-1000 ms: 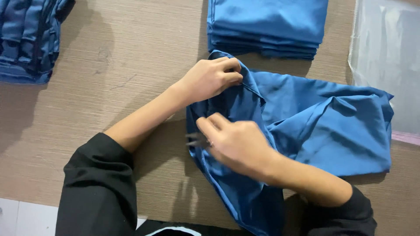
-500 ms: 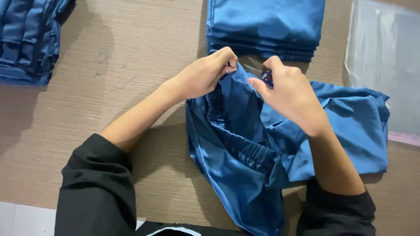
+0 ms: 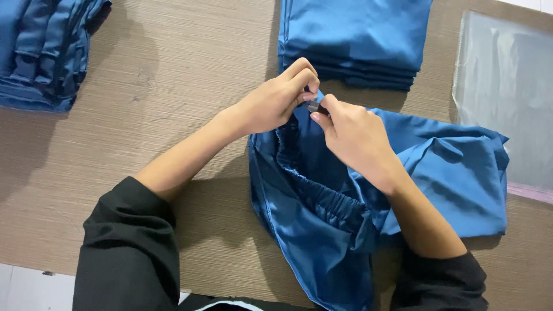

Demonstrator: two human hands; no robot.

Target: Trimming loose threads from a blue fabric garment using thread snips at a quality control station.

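A blue garment (image 3: 322, 230) with a gathered elastic waistband lies crumpled on the wooden table (image 3: 173, 115) in front of me. My left hand (image 3: 276, 101) pinches the waistband's upper edge at the far end. My right hand (image 3: 351, 135) meets it there, fingertips pinching the same cloth around a small dark piece. Both hands touch each other at the fingertips. Black sleeves are pushed up on both arms.
A neat stack of folded blue garments (image 3: 357, 40) sits just beyond my hands. A second pile of blue garments (image 3: 43, 52) lies at the far left. A clear plastic bag (image 3: 507, 98) lies flat at the right edge.
My right hand moved from the lower middle of the garment up to the waistband's far end and now meets my left hand. The waistband has been spread open.
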